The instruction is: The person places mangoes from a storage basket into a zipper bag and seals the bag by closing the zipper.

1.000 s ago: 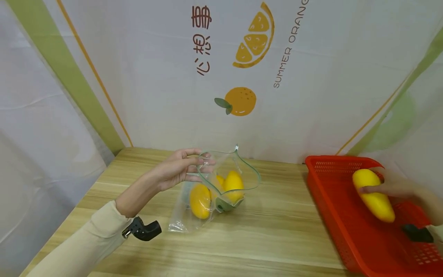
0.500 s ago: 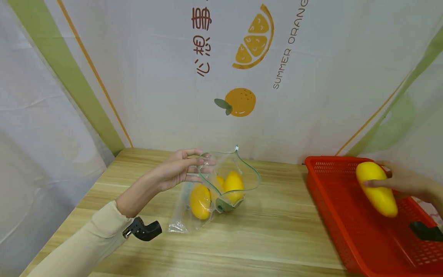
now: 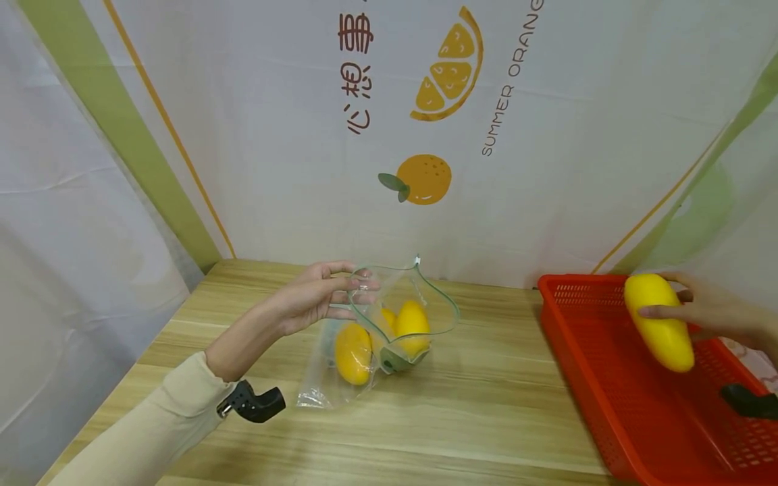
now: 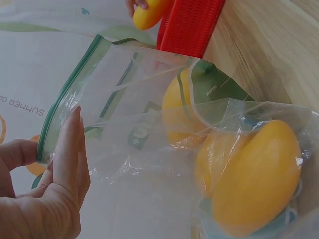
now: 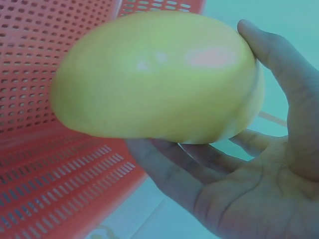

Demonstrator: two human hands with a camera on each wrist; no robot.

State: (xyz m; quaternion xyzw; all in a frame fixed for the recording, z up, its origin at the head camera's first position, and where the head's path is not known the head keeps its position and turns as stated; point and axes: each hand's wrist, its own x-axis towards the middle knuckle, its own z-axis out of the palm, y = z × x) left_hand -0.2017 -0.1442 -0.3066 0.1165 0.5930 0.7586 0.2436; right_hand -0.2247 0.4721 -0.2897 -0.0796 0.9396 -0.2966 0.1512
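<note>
In the head view my left hand [image 3: 316, 300] holds the opening of a clear zip bag [image 3: 322, 391], its rim between thumb and fingers. Several yellow mangoes [image 4: 259, 179] lie inside the bag, seen through the plastic; the green zip edge [image 4: 67, 94] stands spread apart. On the right, my right hand [image 3: 723, 314] grips another yellow mango [image 3: 659, 331], thumb on one side and fingers on the other. That mango is raised over the red basket [image 3: 550, 337]. Seen from the right wrist, the mango [image 5: 154, 74] fills much of the view.
The red basket with slotted walls stands at the right of the wooden table [image 3: 486, 418]. A white curtain [image 3: 273, 135] with orange prints hangs close behind the table's back edge. A black wrist mount [image 3: 258, 405] juts out from the left sleeve.
My right hand has lifted the mango slightly up and away from the basket's floor. The left hand and the bag have stayed in place.
</note>
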